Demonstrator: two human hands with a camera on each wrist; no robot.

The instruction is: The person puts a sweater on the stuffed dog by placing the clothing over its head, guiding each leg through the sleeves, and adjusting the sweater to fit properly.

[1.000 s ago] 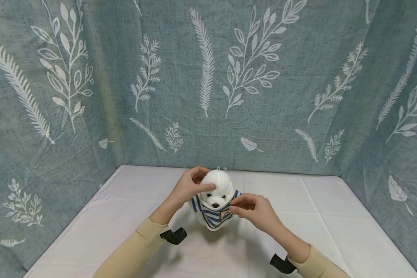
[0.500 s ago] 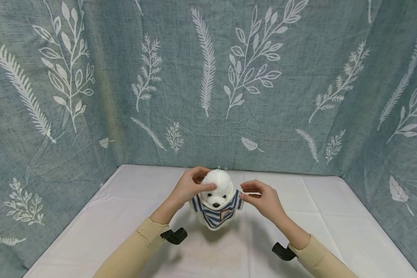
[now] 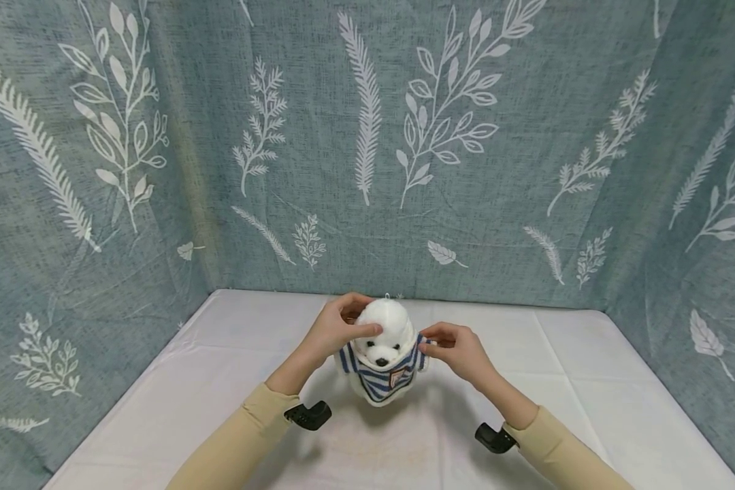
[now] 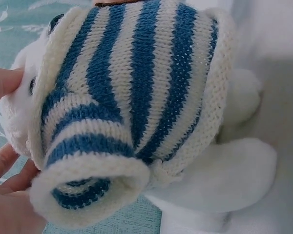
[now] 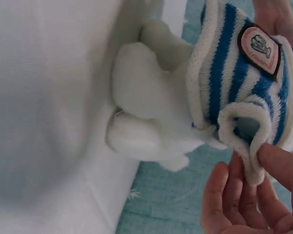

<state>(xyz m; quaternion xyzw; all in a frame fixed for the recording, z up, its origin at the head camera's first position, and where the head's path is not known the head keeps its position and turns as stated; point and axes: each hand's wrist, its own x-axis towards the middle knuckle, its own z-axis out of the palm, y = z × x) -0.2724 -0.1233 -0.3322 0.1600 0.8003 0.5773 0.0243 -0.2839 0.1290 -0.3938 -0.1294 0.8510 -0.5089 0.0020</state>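
Observation:
A white plush toy (image 3: 390, 313) with dark eyes and a dark nose stands upright on the table, wearing a blue-and-white striped knit sweater (image 3: 376, 382). My left hand (image 3: 333, 330) grips its head from the side, thumb across the forehead. In the left wrist view an empty sweater sleeve (image 4: 90, 190) gapes close to that hand. My right hand (image 3: 459, 348) pinches the cuff of the other sleeve (image 5: 244, 119) between thumb and fingers; that opening also looks empty. A patch with lettering (image 5: 260, 51) sits on the sweater's front.
A white cloth (image 3: 527, 381) covers the table. Grey-green curtains (image 3: 318, 136) with white leaf prints hang behind and at both sides. A black wrist camera (image 3: 309, 415) is strapped at each sleeve cuff.
My right hand has moved from the sweater's front near the patch out to the sleeve, first apart from it, now pinching its cuff. The left hand stays on the head.

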